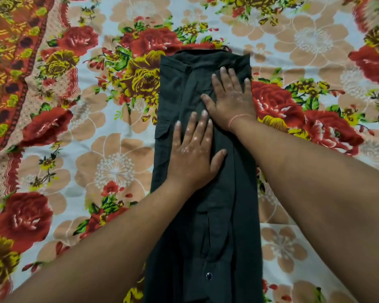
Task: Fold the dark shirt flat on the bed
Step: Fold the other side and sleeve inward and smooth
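The dark shirt (217,215) lies on the bed as a long narrow strip, its sides folded in, running from the bottom edge of the view up to its collar end. A pocket flap shows on its left side and a button near the bottom. My left hand (192,149) rests palm down on the middle of the strip with fingers spread. My right hand (231,99) lies flat higher up, near the collar end, fingers apart; a thin orange thread circles its wrist. Neither hand grips the cloth.
The bed is covered by a floral sheet (109,162) with red roses and beige flowers. A patterned orange-red border band (11,68) runs down the far left.
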